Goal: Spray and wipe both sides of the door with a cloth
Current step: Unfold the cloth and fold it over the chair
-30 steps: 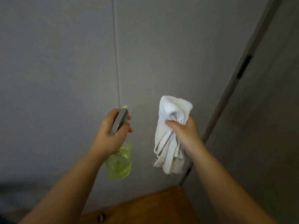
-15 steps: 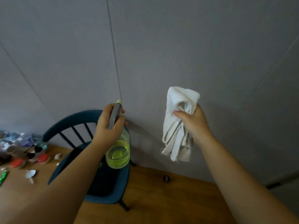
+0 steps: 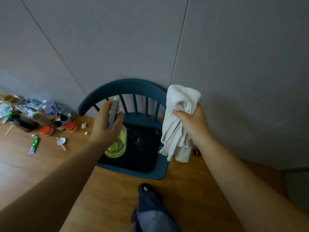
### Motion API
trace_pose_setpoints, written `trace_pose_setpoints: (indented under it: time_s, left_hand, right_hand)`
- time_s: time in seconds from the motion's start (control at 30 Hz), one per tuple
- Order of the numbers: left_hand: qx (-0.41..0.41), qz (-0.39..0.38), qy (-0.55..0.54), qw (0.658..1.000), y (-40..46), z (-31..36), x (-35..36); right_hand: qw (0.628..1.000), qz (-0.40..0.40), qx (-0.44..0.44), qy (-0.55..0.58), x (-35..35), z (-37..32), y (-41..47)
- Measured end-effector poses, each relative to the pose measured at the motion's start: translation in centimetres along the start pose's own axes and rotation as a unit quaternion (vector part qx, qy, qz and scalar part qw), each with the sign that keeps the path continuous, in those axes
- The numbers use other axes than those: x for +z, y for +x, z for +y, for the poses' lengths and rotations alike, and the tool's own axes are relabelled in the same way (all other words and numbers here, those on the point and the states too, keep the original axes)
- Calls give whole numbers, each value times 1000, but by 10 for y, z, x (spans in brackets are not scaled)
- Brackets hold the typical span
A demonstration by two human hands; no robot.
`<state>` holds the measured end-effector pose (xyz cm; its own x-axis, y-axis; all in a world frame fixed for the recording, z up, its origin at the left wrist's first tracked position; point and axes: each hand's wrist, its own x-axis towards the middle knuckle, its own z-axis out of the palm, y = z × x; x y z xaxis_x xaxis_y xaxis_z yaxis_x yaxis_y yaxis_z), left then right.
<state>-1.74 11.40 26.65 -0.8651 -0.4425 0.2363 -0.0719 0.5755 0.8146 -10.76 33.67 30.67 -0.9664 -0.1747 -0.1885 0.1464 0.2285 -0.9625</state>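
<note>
Left hand point(image 3: 107, 124): curled round the bottle point(image 3: 117, 144), which hangs over the chair point(image 3: 120, 86) seat, at about 9 o'clock from the cloth.
Right hand point(image 3: 192, 124): grips the bunched cloth point(image 3: 177, 124), held off the wall point(image 3: 234, 64).
Door: none in view, only grey wall panels.
Done: cannot tell; the panels show no wet streaks.
Left: judged, possibly all the spraying and wiping, both sides.
Floor point(image 3: 50, 164): clutter point(image 3: 41, 118) at 9 o'clock.

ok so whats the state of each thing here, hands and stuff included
left hand: grips the spray bottle
spray bottle: held upright, part full of yellow-green liquid
right hand: grips the cloth
cloth: bunched, ends hanging down
chair: upright against the wall, seat bare
</note>
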Motion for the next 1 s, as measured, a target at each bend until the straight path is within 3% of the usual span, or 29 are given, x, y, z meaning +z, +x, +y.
trace_pose_setpoints:
  time_s: [0.3, 0.47, 0.6, 1.0]
  left_hand:
    - [-28, -55, 101, 993, 24, -124, 25]
    - [-74, -63, 160, 982, 30, -187, 46]
    - [-61, -84, 201, 974, 34, -238, 53]
    - [-25, -154, 126, 980, 44, -315, 31]
  right_hand:
    - [998, -51, 32, -29, 88, 62, 77]
    - [996, -45, 64, -41, 120, 107, 100]
    - [996, -8, 86, -22, 143, 135, 107]
    - [991, 81, 101, -16, 207, 173, 85]
